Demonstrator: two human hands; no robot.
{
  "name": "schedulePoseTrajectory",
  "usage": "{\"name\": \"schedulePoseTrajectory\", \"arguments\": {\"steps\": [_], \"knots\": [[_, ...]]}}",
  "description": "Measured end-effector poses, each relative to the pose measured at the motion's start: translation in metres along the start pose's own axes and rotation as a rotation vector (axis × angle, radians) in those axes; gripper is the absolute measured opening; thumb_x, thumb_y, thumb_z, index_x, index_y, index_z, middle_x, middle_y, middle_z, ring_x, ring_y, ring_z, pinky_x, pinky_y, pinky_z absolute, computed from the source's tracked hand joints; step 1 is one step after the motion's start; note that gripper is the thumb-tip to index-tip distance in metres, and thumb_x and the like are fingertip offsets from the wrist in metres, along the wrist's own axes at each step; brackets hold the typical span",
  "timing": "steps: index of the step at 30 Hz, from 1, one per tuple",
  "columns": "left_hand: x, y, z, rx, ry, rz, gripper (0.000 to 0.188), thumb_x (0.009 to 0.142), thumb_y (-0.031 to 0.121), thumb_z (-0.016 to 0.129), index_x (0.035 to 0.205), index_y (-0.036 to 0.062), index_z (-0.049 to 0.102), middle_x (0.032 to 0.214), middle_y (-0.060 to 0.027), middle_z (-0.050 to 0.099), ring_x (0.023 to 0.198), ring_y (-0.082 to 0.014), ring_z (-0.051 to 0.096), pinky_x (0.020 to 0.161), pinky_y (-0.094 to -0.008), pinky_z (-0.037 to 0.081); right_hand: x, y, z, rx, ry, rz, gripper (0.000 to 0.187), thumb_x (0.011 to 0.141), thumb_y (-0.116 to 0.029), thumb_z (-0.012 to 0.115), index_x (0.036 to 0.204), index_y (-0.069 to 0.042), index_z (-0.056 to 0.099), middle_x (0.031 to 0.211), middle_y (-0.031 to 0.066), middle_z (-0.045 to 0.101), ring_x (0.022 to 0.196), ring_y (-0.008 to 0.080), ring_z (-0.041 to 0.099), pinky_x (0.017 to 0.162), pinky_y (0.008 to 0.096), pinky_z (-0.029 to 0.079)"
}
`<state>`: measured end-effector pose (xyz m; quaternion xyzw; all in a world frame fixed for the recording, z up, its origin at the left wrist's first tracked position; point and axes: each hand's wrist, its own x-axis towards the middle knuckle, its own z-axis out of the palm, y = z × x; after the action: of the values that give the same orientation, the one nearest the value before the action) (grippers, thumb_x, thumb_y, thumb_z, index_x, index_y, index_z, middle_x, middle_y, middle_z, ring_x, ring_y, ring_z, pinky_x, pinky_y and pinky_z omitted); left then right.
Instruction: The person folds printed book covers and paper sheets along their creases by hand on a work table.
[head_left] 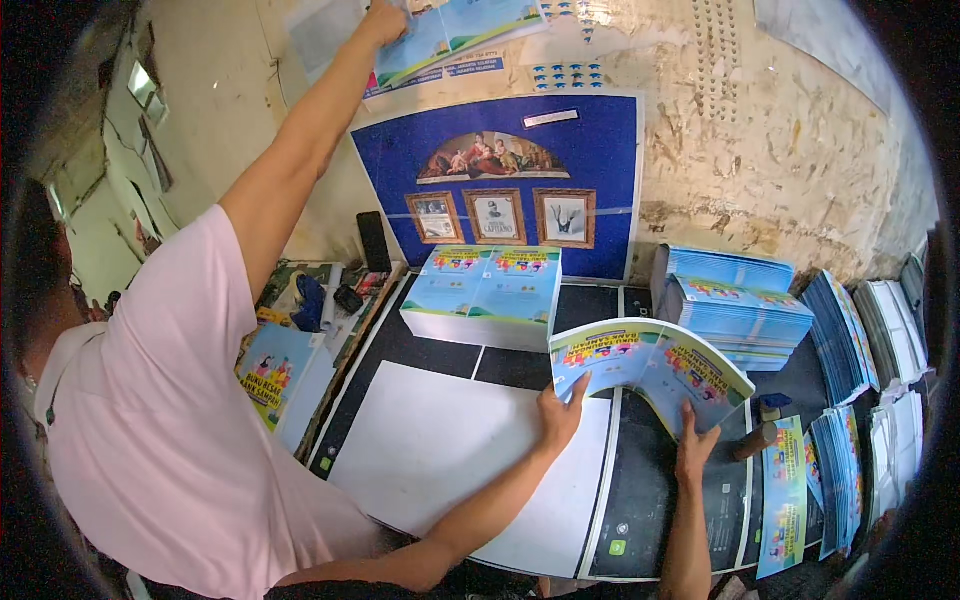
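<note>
Between my hands stands a curved, light-blue printed cover sheet (650,365) with colourful pictures, perhaps more than one sheet thick. My left hand (562,415) grips its lower left edge, thumb against the near side. At the lower right edge, my right hand (695,440) pinches it in the same way. The sheet is bowed and raised above the dark table. Behind it to the left rests a thick stack of matching printed sheets (485,290). Under my left forearm lies a large white sheet (420,450).
At left, a person in a pale pink shirt (180,400) reaches one arm toward printed sheets (470,25) up by the wall. Banded booklet stacks (735,310) stand at the back right, more bundles (840,340) farther right. A brown cylinder (755,440) is near my right hand.
</note>
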<state>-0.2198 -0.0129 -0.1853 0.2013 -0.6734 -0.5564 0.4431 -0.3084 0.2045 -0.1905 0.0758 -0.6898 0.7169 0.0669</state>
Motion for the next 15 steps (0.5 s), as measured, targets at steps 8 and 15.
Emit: {"name": "schedulePoseTrajectory", "arguments": {"steps": [8,15], "knots": [[0.001,-0.003,0.002,-0.037,-0.014,-0.018,0.026,0.091,0.018,0.069,0.108,-0.0027,0.068,0.100,-0.0109,0.073,0.091,-0.0151,0.067,0.081,-0.0306,0.051,0.009,0.017,-0.010,-0.083,0.055,0.010,0.049,0.082,-0.025,0.080,0.109,0.010,0.059,0.106,0.0164,0.063,0.097,0.0231,0.059,0.089,0.0367,0.047],[0.001,0.000,0.002,-0.048,0.028,-0.022,0.026,0.090,0.018,0.071,0.106,-0.0014,0.070,0.097,-0.0093,0.074,0.089,-0.0135,0.067,0.079,-0.0298,0.052,0.009,-0.001,-0.008,-0.035,-0.055,0.036,0.047,0.083,-0.023,0.079,0.112,0.009,0.060,0.107,0.0157,0.064,0.096,0.0222,0.061,0.089,0.0366,0.048]]}}
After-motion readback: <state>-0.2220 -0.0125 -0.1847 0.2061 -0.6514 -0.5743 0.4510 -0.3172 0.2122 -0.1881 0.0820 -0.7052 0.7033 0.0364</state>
